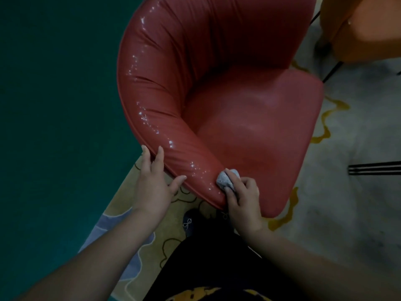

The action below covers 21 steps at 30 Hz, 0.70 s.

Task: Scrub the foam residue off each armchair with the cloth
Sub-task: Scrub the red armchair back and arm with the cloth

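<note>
- Right hand (242, 197) pinches a balled grey cloth (227, 178) against the glossy red leather armchair (217, 88) armrest.
- Left hand (155, 181), fingers spread straight, steadies the armrest's outer rim.

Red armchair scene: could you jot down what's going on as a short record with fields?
chair: red armchair, shiny wet specks along its curved arm
cloth: grey wad pressed on the arm's near end
right hand: grips the cloth
left hand: fingers spread on the arm's outer edge
neighbour: orange chair, top right
floor: patterned carpet
</note>
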### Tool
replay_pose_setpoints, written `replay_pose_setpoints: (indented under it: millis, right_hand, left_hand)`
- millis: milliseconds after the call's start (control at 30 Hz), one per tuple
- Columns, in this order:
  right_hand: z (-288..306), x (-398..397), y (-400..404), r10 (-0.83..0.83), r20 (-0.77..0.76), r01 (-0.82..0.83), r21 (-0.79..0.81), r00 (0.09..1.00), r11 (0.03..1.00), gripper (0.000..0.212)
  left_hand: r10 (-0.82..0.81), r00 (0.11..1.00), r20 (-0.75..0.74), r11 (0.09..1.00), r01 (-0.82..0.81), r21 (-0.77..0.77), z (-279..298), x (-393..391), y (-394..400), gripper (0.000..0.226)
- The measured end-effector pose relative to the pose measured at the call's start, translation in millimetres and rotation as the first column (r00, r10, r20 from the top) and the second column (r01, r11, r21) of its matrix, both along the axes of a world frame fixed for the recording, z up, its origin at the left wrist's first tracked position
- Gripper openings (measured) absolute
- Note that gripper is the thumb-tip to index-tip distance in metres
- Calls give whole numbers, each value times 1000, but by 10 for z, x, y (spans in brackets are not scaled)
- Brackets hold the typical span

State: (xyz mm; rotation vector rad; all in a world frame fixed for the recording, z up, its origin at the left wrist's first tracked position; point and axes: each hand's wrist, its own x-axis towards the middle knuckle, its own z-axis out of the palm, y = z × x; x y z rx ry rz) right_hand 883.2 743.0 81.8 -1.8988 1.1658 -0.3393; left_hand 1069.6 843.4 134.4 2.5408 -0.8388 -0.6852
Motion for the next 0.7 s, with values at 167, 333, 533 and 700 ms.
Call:
replay_pose_setpoints:
  millis: [167,333,533,700]
  right_hand:
    - [-47,246,-223,102,57,-103,17,993,995,45]
    - [-56,154,-294,221,111,-226,36,969,973,46]
    - [-6,-31,-179,267,129,-261,-65,955,963,46]
    - [28,306,-253,330,140,-325,-57,934,944,46]
  left_hand:
    - [26,1000,-6,998,-26,-62,-88,5,38,96]
    - [45,999,-22,995,-47,-93,-123,-1,44,95]
    - [51,999,-9,993,-51,-105,-96,3,38,93]
    - [69,997,-19,991,-70,-118,-91,16,54,90]
